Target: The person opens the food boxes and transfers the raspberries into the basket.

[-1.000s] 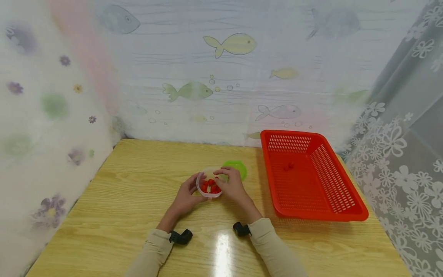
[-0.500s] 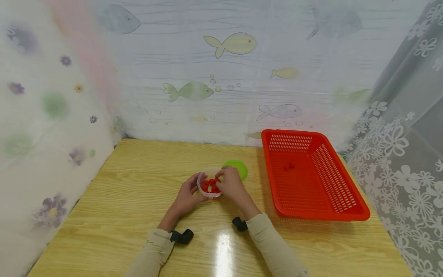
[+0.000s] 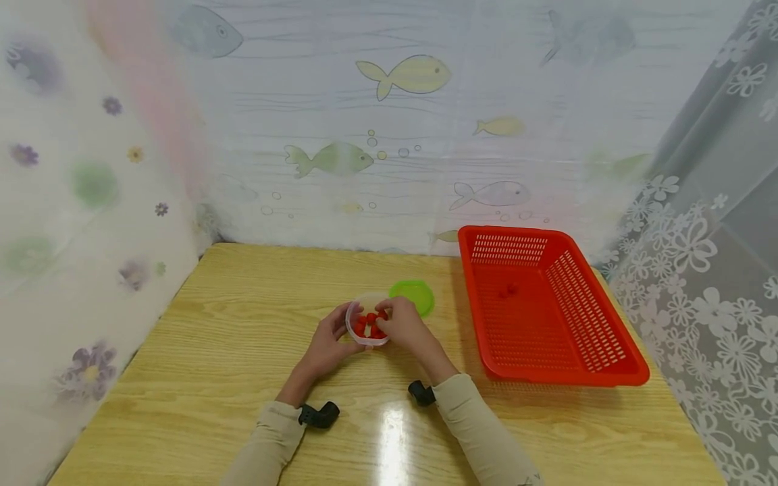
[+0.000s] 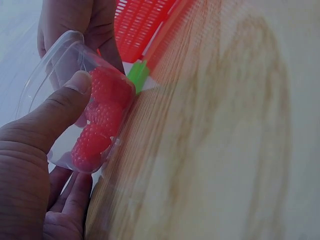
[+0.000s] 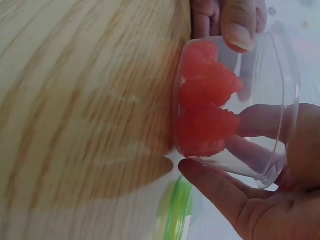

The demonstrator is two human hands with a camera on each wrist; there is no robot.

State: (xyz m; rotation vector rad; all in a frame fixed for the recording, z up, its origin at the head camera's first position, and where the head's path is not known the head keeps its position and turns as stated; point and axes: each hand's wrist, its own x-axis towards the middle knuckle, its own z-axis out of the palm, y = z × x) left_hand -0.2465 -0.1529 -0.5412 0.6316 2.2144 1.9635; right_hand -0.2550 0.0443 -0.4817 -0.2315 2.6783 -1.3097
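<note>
A clear plastic container (image 3: 368,342) stands on the table with several red raspberries (image 5: 205,95) inside. My left hand (image 3: 325,347) grips it from the left, thumb (image 4: 60,107) along the near wall and fingers round the far side. From the right, my right hand (image 3: 413,337) reaches over the rim and pinches a raspberry among the others. In the right wrist view, some of that hand's fingers show through the clear wall against the berries, while another finger (image 5: 215,185) lies outside, by the container's base.
A green lid (image 3: 421,298) lies on the table just behind the right hand. To the right stands a large red plastic basket (image 3: 547,331) with a few small red pieces (image 3: 512,289) in it. Patterned curtains (image 3: 340,223) hang behind the table.
My right hand's fingers have dipped lower into the container and closed together on a raspberry. The left hand keeps its grip in the same place.
</note>
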